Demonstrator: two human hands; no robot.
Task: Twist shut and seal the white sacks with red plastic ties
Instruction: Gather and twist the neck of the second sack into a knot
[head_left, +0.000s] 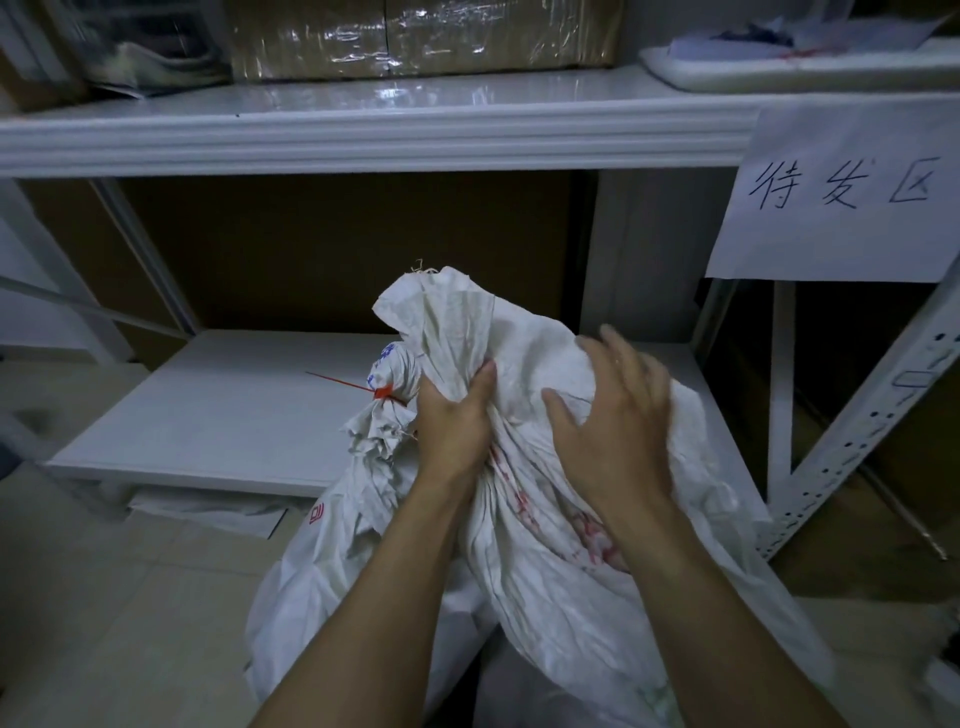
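Left hand: the left hand (453, 422) was clamped around the gathered neck of the crumpled white woven sack (524, 364), thumb up against the fabric and fingers wrapped out of sight behind it.
Right hand: the right hand (613, 415) lay flat on the sack's loose upper fabric, fingers spread apart and slightly blurred, gripping nothing.
Open sack: it stood on the floor in front of the white metal shelving unit (363, 140), its mouth bunched and rising above the left hand, with faded red print showing between the two forearms.
Sealed sack: a second white woven sack (332, 530) leaned just to the left, touching the first; its twisted neck was cinched by a thin red plastic tie (383, 392), whose long tail stuck out leftward over the low white shelf board (218, 405).
Markings: blue print showed above the tie, and a small red mark lower on the sealed sack's side.
Shelf above: a brown cardboard box wrapped in clear tape (426, 36) sat on the upper shelf.
Sign: a white paper sheet with handwritten black characters (841, 192) hung from the shelf edge at right.
Floor: pale tiles (130, 597).
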